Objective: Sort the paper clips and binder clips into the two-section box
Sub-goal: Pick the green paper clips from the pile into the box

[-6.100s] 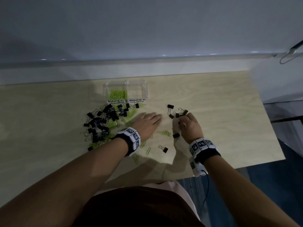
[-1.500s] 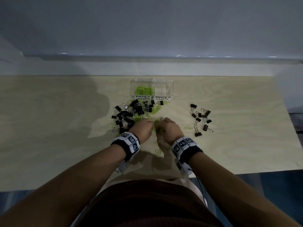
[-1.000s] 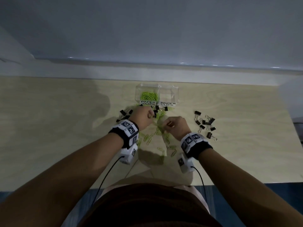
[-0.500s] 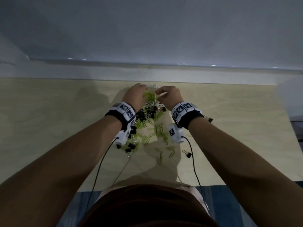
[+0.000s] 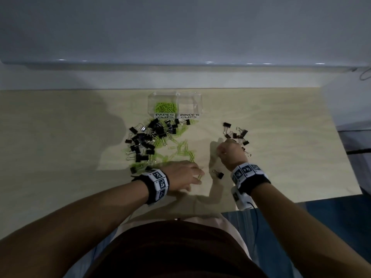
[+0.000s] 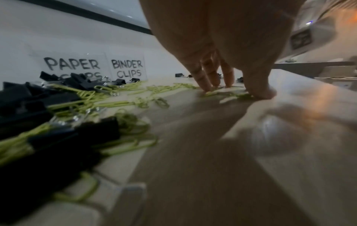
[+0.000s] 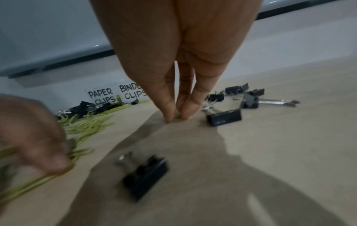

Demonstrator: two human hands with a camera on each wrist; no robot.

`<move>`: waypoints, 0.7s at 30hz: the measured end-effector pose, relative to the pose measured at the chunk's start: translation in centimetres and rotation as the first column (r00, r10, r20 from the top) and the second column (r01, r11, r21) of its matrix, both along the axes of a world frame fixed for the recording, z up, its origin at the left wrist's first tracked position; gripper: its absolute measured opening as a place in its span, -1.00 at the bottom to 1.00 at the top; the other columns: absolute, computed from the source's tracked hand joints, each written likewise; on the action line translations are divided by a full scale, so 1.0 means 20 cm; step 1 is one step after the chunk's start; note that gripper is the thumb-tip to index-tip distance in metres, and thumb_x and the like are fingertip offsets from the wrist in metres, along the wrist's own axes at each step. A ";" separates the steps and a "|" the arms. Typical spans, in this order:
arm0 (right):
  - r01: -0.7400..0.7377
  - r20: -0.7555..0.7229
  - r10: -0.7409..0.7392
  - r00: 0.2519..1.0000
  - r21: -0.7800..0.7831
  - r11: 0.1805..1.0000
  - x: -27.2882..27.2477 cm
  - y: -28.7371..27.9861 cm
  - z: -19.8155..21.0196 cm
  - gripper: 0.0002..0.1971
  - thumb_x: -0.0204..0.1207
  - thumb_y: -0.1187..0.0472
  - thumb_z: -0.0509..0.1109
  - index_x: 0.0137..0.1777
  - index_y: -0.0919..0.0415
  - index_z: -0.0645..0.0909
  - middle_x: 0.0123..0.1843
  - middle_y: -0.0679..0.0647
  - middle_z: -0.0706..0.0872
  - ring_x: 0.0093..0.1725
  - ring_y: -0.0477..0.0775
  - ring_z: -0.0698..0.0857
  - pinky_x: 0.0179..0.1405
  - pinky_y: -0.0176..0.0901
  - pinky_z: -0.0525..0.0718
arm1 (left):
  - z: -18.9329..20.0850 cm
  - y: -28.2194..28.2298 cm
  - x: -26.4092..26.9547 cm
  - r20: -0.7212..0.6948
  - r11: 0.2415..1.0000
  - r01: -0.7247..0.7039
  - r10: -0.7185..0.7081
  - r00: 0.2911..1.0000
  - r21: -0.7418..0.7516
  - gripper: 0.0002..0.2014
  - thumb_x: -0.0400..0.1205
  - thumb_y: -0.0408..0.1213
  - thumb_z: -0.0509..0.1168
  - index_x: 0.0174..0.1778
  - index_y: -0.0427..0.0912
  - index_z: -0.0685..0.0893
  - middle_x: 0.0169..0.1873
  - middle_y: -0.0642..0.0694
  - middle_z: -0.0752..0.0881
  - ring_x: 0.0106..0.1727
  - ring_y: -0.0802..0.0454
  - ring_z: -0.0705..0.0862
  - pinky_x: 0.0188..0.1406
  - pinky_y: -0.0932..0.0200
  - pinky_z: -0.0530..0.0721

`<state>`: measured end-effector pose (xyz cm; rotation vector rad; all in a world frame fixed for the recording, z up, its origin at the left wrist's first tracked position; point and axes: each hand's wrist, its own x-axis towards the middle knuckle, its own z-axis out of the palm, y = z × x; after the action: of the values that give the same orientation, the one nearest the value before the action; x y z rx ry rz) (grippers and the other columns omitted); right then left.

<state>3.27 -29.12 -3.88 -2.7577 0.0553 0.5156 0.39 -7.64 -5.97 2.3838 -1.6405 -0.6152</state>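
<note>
The clear two-section box stands at the back of the table, labelled PAPER CLIPS and BINDER CLIPS. Green paper clips lie in its left section; the right section looks empty. In front of it sits a mixed pile of black binder clips and green paper clips. My left hand has its fingertips and thumb down on the table, pinching together several green paper clips. My right hand pinches one green paper clip against the table.
A small group of binder clips lies just beyond and right of my right hand. One lone binder clip lies between the hands. The table's right edge and front edge are close by.
Both hands have drawn back from over the box to the near part of the table. The left now gathers paper clips; the right pinches one beside the right-hand binder clips.
</note>
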 end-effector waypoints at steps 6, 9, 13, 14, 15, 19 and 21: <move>-0.168 0.080 0.157 0.984 0.155 0.974 -0.08 0.20 0.01 -0.92 0.31 0.48 0.40 -0.31 0.36 0.70 -0.28 0.25 0.64 -0.32 0.22 0.66 -0.30 -0.11 0.71 | 0.02 0.04 0.12 -0.018 0.959 -0.281 0.281 0.960 -0.019 -0.77 0.63 -0.32 0.27 0.20 -0.15 0.67 0.24 -0.05 0.60 0.27 -0.06 0.48 0.26 0.07 0.50; -0.349 0.141 0.323 0.936 0.247 0.904 -0.13 0.25 0.05 -0.87 0.05 0.51 0.52 -0.43 0.33 0.70 -0.41 0.19 0.70 -0.36 0.24 0.69 -0.45 -0.23 0.62 | 0.02 0.12 0.16 -0.048 0.892 -0.448 0.445 0.894 -0.061 -0.77 0.64 -0.30 0.25 0.20 -0.17 0.67 0.21 -0.08 0.61 0.24 -0.12 0.51 0.25 0.01 0.48; -0.215 -0.033 0.227 0.973 0.215 0.953 -0.14 0.21 0.04 -0.46 0.28 0.16 0.57 0.28 0.17 0.57 0.20 0.15 0.53 0.14 0.19 0.56 0.12 -0.02 0.64 | 0.04 0.25 0.12 -0.156 0.729 -0.657 0.638 0.754 -0.193 -0.71 0.57 -0.28 0.37 0.20 -0.25 0.65 0.16 -0.15 0.58 0.19 -0.09 0.52 0.20 0.03 0.56; -0.196 -0.089 0.213 0.973 0.169 0.966 -0.14 0.21 0.03 -0.34 0.28 0.11 0.58 0.39 0.11 0.45 0.27 0.13 0.45 0.21 0.18 0.50 0.20 0.03 0.62 | 0.05 0.27 0.11 -0.149 0.707 -0.689 0.673 0.724 -0.156 -0.63 0.54 -0.23 0.41 0.25 -0.22 0.61 0.20 -0.14 0.53 0.22 -0.06 0.50 0.23 0.04 0.56; -0.189 -0.115 0.206 0.972 0.147 0.971 -0.13 0.21 0.01 -0.25 0.27 0.09 0.59 0.45 0.08 0.37 0.31 0.14 0.39 0.26 0.18 0.46 0.24 0.06 0.60 | 0.05 0.28 0.10 -0.141 0.696 -0.713 0.700 0.700 -0.085 -0.53 0.50 -0.18 0.45 0.30 -0.21 0.55 0.25 -0.13 0.47 0.27 -0.04 0.47 0.26 0.05 0.55; -0.164 -0.144 0.182 0.973 0.125 0.978 -0.03 0.29 0.00 -0.13 0.20 0.12 0.62 0.51 0.07 0.28 0.36 0.16 0.32 0.31 0.24 0.43 0.28 0.15 0.58 | 0.04 0.29 0.10 -0.124 0.675 -0.731 0.738 0.663 0.105 -0.22 0.39 -0.03 0.52 0.46 -0.23 0.37 0.32 -0.12 0.36 0.37 -0.07 0.38 0.33 -0.01 0.54; -0.145 -0.128 0.165 0.978 0.148 0.978 0.02 0.34 0.00 -0.20 0.22 0.14 0.62 0.47 0.02 0.35 0.35 0.13 0.34 0.28 0.22 0.47 0.27 0.13 0.60 | 0.04 0.27 0.10 -0.116 0.666 -0.738 0.746 0.656 0.112 -0.22 0.40 -0.04 0.52 0.47 -0.23 0.35 0.33 -0.11 0.35 0.38 -0.06 0.38 0.34 0.03 0.53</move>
<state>3.70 -22.25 -3.91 -2.6002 -0.1586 0.7259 2.42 -2.33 -5.14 2.6500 -0.4569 -0.6398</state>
